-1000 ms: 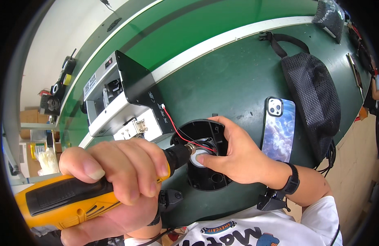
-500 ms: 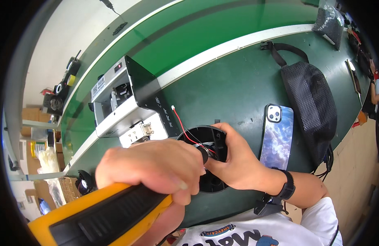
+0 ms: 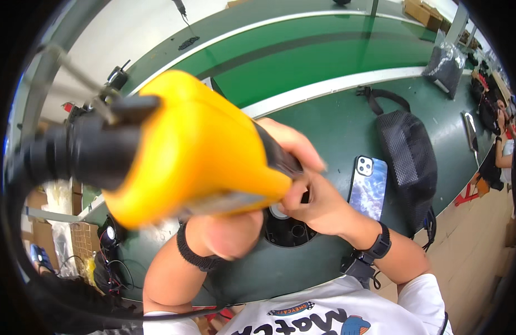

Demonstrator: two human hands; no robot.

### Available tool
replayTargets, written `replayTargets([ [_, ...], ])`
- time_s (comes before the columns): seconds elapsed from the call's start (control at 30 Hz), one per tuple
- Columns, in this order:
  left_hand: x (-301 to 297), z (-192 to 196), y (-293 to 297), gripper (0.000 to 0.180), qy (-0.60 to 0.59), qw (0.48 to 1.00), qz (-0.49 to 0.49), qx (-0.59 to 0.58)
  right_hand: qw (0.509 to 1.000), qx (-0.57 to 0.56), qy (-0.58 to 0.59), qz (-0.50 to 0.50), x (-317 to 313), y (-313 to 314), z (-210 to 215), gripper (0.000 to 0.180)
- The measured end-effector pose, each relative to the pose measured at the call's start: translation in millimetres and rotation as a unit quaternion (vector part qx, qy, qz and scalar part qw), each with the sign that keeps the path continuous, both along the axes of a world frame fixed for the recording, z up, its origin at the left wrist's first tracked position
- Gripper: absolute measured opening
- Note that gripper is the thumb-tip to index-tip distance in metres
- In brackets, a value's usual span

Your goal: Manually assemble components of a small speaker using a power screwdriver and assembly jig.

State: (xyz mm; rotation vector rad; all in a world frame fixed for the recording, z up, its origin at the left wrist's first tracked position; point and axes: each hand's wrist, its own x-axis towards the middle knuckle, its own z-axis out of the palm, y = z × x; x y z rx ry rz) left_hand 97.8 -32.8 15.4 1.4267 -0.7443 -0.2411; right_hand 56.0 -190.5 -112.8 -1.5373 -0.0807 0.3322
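Two-handed | clamping fingers of left hand (image 3: 235, 233) round yellow driver (image 3: 199, 148) | resting right hand (image 3: 327, 211) on black housing (image 3: 288, 233), cannot tell grip | may skid if tilted

The yellow-and-black power tool (image 3: 202, 151) is blurred, and its working tip is out of sight behind its own body and the hands. It covers much of the left hand (image 3: 235, 233), whose lower part is smeared. The right hand (image 3: 319, 206) and the tool hide most of the black round housing (image 3: 291, 234); just a sliver of the white disc (image 3: 277, 212) inside shows. The black cable (image 3: 40, 159) blurs toward the dark left rim. The lower edge cuts off the white shirt (image 3: 325, 293). At far right, 1 person (image 3: 503, 160) is too small to read clearly.
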Motion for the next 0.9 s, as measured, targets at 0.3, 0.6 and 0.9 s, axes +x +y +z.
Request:
replayTargets([
  [0.3,-14.9,43.6,81.3,0.115,-0.088,0.966,0.163,-0.181,0.993,0.028,0.077,0.087,77.3,-51.5,46.3,0.044],
  [0.6,-54.6,-3.7,174.0,0.092,-0.162,0.875,0.457,-0.001,0.923,0.099,-0.012,-0.372,298.1,-88.0,0.6,0.043],
  [0.9,-152.1,-53.0,337.6,0.073,-0.191,0.555,0.642,0.492,0.83,-0.233,-0.175,-0.476,305.0,-105.5,20.1,0.087],
])
